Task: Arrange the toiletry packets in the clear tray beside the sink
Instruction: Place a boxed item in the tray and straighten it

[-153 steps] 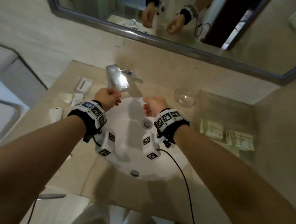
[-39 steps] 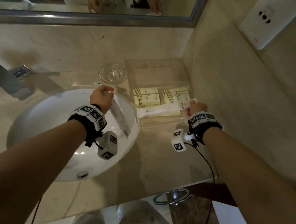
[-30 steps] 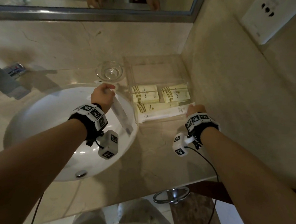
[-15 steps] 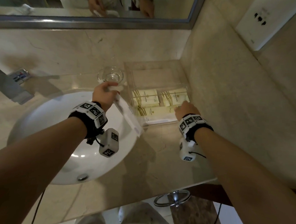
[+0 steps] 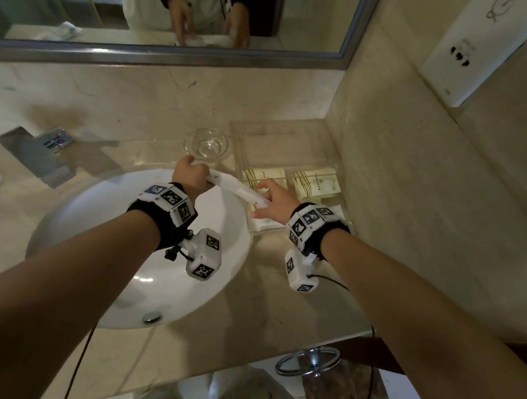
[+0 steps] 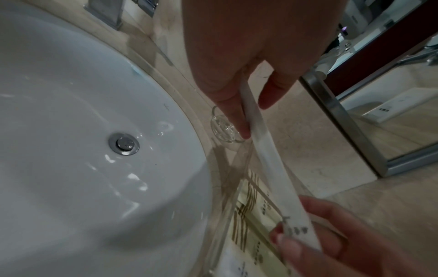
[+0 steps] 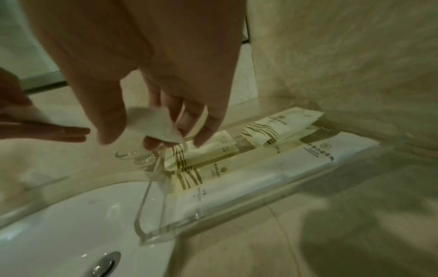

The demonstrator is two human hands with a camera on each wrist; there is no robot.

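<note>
Marble desk (image 5: pixel 120 353) with sink (image 5: pixel 81 220), clear tray (image 5: pixel 288 232) right of it against wall. Left hand (image 5: pixel 190 178) and right hand (image 5: pixel 274 201) each pinch an end of a long white packet (image 5: pixel 241 190) above tray's left edge. Other packets (image 5: pixel 315 182) lie in tray.

We see both forearms reaching forward and converging, each wrist wrapped in a black band carrying white marker cubes; our left hand (image 5: pixel 190 177) is curled, knuckles up, its thumb and fingers (image 6: pixel 233 112) pinching one end of a long white packet (image 5: pixel 241 190); our right hand (image 5: pixel 274 204) is turned inward toward the left one, its thumb and fingertips (image 7: pixel 203 135) pinching the packet's other end, the remaining fingers loosely spread; the two hands sit near each other but apart, joined only by what they hold between them.
</note>
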